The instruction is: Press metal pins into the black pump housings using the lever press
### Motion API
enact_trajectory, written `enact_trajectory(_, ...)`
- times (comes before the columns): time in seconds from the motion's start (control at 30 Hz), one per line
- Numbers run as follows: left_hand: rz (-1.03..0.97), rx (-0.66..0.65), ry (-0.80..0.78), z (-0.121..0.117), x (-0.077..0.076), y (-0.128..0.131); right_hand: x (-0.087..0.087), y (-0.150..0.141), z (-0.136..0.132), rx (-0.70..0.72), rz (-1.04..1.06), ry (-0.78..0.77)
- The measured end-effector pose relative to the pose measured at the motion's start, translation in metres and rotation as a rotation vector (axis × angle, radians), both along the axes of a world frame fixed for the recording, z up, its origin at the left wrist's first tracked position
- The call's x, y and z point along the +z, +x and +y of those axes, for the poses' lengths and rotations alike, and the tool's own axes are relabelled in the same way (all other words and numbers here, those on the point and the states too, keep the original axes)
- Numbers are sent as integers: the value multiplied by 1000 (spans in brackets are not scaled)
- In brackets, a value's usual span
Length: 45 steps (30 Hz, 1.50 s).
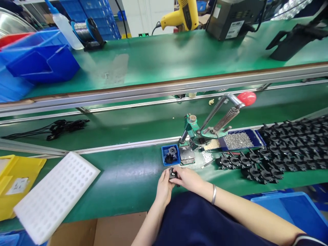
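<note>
Between both hands, close to the bench's front edge, is a small black plastic part (172, 173). My left hand (164, 186) is closed around its left side. From the right, my right hand (186, 177) pinches the same part with thumb and fingers, hiding much of it. Just beyond the hands stands a small blue bin (170, 154) with black parts and a round, lighter piece in it. Right of that bin is a green hand press (194, 131) with a metal base block (187, 154) and a lever ending in a red knob (247, 98).
Rows of black plastic assemblies (294, 147) cover the right side, by a blue tray of small metal pieces (260, 137). Leftward lie a white foam tray with holes (57, 194), a yellow bin (23, 181) and black cables (60, 128). A raised shelf (153, 63) runs across behind.
</note>
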<state>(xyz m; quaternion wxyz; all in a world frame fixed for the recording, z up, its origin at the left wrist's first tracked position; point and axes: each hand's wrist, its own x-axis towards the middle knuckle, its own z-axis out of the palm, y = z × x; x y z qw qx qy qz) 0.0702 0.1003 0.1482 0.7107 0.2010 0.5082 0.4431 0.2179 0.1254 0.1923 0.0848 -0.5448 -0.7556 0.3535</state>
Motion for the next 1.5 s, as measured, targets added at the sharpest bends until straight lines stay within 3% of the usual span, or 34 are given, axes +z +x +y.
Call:
enact_trajectory(0.1, -19, 15, 1, 24, -20, 3, -7, 15, -2, -50, -10, -22)
enact_trajectory(0.3, 33, -29, 23, 103, -59, 10, -26, 49, -9, -48, -25, -103)
enact_trajectory(0.4, 110, -78, 28, 132, -73, 16, -35, 63, -21, -56, -30, -141)
enact_trajectory(0.57, 261, -209, 36, 153, -88, 22, -45, 79, -38, -120, -49, -197)
enact_trajectory(0.77, 528, -338, 77, 154, -100, 19, -48, 92, -40, -147, -77, -227)
enact_trajectory(0.93, 771, -399, 155, 157, -102, 16, -53, 93, -39, -99, -105, -231)
enact_trajectory(1.27, 1206, -487, 290, 162, -88, 19, -66, 107, -52, -103, -122, -230)
enact_trajectory(1.4, 1306, -458, 315, 165, -81, 7, -66, 125, -64, -139, -82, -225)
enact_trajectory(1.5, 1329, -409, 349, 158, -63, -9, -60, 160, -65, -204, -62, -213)
